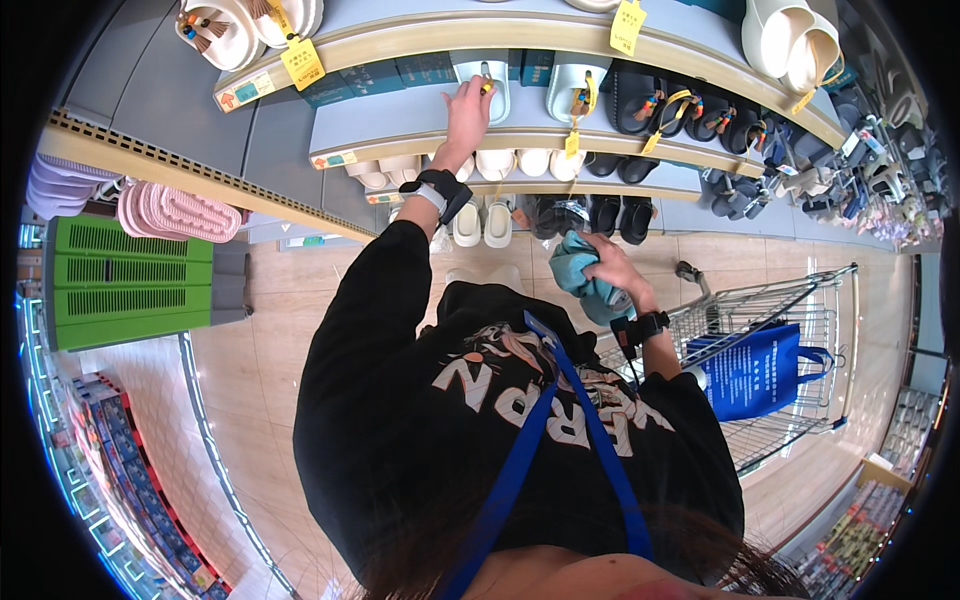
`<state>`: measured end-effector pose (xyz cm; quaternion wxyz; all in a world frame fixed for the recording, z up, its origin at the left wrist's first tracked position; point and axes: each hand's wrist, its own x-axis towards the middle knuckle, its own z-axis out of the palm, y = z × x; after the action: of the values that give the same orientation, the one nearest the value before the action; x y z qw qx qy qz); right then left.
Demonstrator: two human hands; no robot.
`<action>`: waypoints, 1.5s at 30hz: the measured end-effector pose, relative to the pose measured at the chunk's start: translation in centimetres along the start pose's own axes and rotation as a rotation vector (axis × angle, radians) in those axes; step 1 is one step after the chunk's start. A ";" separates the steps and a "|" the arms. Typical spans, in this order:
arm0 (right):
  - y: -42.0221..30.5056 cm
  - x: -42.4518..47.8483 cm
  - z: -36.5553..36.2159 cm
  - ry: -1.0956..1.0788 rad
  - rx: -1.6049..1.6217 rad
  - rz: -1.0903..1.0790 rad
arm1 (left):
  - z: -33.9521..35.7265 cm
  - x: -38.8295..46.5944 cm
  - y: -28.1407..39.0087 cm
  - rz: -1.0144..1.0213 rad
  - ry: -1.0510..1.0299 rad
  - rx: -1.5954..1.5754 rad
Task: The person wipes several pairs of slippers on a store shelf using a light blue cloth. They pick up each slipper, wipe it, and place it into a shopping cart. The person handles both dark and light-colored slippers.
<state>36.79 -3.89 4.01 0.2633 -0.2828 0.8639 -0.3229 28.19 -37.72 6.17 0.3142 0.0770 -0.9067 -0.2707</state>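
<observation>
My left hand (468,112) reaches onto a middle shelf and touches a pale green slide sandal (498,105) near its beaded tassel; whether the fingers grip it I cannot tell. A second pale sandal (562,90) with a yellow tag stands to its right, followed by black sandals (634,101) with colourful beads. Lower and to the right, my right hand (611,262) holds a bunched teal cloth (571,262) in front of the lowest shelf. White slippers (466,223) and black slippers (636,217) stand in rows below.
A wire shopping cart (787,300) holding a blue bag (750,371) stands at the right. Cream shoes (780,37) sit on the upper shelf. Pink slippers (184,211) and a green slatted unit (135,281) are at the left. Hanging footwear (817,180) lines the far right.
</observation>
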 end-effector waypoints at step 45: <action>0.6 -2.4 -0.2 0.026 0.052 0.083 | 5.5 0.9 0.2 -0.697 -0.090 -1.782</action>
<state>38.16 -1.85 4.40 0.2727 -0.2357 0.8695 -0.3378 24.09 -35.36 3.14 0.1242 0.0646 -0.3049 -0.9421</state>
